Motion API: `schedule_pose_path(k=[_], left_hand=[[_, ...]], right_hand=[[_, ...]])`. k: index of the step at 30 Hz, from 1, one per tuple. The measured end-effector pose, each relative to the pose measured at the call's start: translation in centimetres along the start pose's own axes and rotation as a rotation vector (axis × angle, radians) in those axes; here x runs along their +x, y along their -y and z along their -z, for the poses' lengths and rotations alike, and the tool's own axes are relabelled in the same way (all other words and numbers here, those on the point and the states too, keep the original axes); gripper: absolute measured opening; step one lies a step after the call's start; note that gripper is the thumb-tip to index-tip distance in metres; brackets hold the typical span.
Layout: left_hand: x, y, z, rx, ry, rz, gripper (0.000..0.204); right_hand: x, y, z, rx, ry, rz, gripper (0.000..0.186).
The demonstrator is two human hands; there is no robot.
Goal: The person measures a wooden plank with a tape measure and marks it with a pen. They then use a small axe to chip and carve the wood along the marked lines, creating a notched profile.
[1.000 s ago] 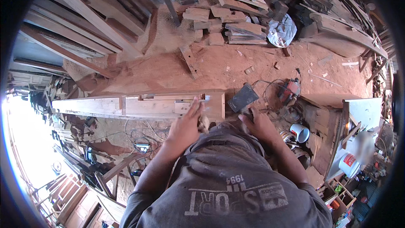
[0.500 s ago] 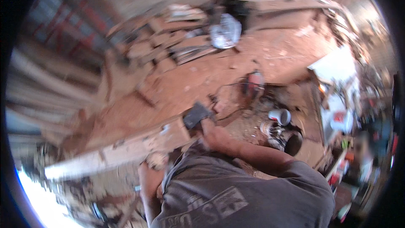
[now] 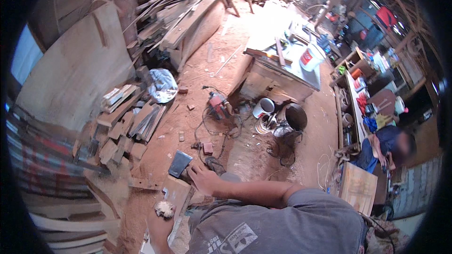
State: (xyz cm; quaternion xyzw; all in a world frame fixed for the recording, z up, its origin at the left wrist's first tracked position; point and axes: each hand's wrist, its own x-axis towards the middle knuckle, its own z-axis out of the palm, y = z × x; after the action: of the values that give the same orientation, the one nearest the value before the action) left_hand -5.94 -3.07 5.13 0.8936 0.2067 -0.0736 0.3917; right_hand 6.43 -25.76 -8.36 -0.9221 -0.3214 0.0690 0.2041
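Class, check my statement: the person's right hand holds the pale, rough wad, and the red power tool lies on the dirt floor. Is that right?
Not quite: the head view shows the pale wad in the left hand, not the right hand. The rest stands.

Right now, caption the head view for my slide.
Left hand holding a pale wad by a wooden beam, right hand beside a dark rectangular object, wood scraps piled beyond.
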Motion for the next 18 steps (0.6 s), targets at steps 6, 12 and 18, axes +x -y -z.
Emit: schedule_pose_path(k=[6,12,18], left_hand=[[3.0,-3.6,-0.5,0.112,0.17,0.031,0.039],[5.8,-3.0,-5.1,0.098,-0.007,0.069,0.042],[6.6,-3.2,-9.9,0.495,-0.255,0.216,0.042]], right_hand=[[0.2,-2.3,3.0,0.197,-0.102,-0.067,0.045],[6.4,-24.8,8.1,0.338,-0.601,-0.458,0.032],[13.4,-60.1,19.8,-0.119,-0.939,-0.679,0.04]])
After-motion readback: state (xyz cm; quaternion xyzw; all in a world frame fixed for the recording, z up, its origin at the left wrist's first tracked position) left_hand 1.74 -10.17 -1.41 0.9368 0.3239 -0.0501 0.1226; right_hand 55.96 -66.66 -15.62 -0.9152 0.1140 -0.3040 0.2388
